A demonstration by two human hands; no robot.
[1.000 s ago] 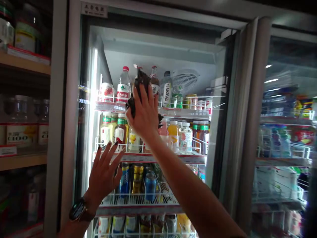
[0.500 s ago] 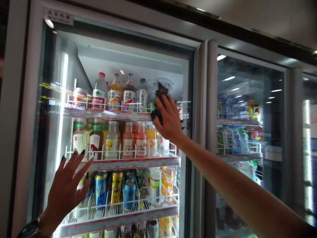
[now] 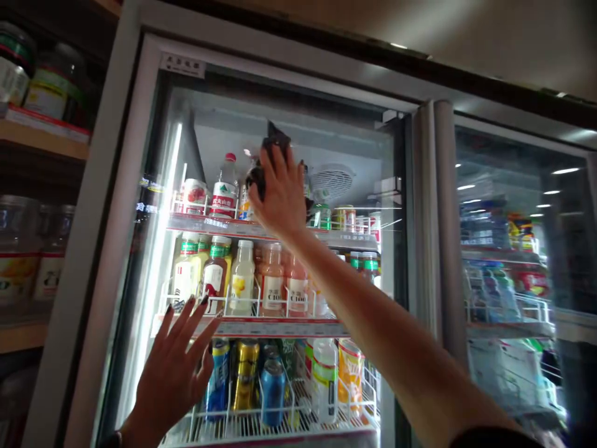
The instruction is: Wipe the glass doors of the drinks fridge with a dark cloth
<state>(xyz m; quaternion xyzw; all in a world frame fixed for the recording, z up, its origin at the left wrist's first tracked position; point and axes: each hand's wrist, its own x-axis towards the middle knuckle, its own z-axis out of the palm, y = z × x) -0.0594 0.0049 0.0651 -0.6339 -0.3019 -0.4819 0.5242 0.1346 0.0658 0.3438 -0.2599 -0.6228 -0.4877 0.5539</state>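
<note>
Cloth (image 3: 275,138), one, in right hand (image 3: 278,196)

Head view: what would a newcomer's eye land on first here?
The raised right hand stands out first, at upper centre, pressing a bunched dark cloth against the glass door of a lit drinks cooler. Below it, at lower left, the left hand is spread open by the glass. Behind the door, shelves hold bright bottles and cans.

Right hand (image 3: 277,193) reaches high, left hand (image 3: 172,379) lower (fingers (image 3: 187,330) spread).
</note>
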